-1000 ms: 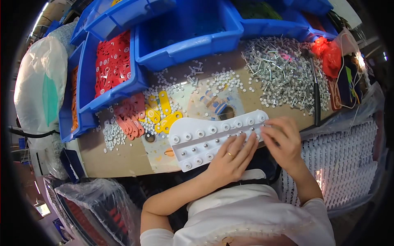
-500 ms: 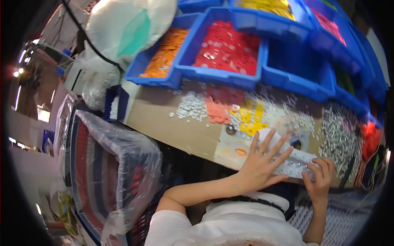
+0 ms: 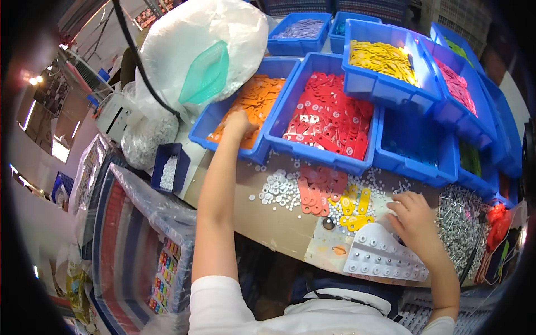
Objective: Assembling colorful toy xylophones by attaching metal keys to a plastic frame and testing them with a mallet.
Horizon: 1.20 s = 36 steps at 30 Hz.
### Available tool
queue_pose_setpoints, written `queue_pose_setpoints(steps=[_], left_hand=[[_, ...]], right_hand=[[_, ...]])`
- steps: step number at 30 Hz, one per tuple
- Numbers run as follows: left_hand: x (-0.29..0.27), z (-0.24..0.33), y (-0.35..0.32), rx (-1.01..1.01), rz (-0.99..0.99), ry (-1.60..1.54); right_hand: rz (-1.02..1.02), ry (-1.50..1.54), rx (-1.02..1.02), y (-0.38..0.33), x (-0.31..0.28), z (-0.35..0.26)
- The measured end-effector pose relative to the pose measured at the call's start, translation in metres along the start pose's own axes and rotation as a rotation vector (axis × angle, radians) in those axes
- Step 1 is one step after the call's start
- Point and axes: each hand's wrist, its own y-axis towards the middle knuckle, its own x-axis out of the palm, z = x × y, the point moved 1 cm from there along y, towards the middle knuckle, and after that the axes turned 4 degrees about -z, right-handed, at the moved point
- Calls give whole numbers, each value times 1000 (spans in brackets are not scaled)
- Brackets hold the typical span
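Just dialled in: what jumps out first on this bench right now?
The left hand reaches far out into the blue bin of orange pieces, beside a bin heaped with red pieces. The right hand rests at the white studded plate on the near edge, with a pile of metal screws to its right.

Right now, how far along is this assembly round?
Laid out: red strips, yellow strips and white washers on the bench. In hand: left hand reaches into the orange-parts bin; right hand rests by the white jig. Left: no orange pieces lie on the bench.
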Motion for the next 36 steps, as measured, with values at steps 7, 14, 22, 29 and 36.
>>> queue_pose_setpoints(steps=[7,14,22,29,36], left_hand=[[20,8,4,-2,-80,114],[7,17,-5,-111,151,-86],[8,1,4,88,707,-213],[-36,30,-47,155,1057,-1009],[3,130,-267,824,725,-777]], right_hand=[[159,146,-208,117,13,-5],[-358,32,90,234,85,28],[11,1251,273,204,33,14],[259,1254,366,78,-6,-9],[330,306,-79,-63,11,-49]])
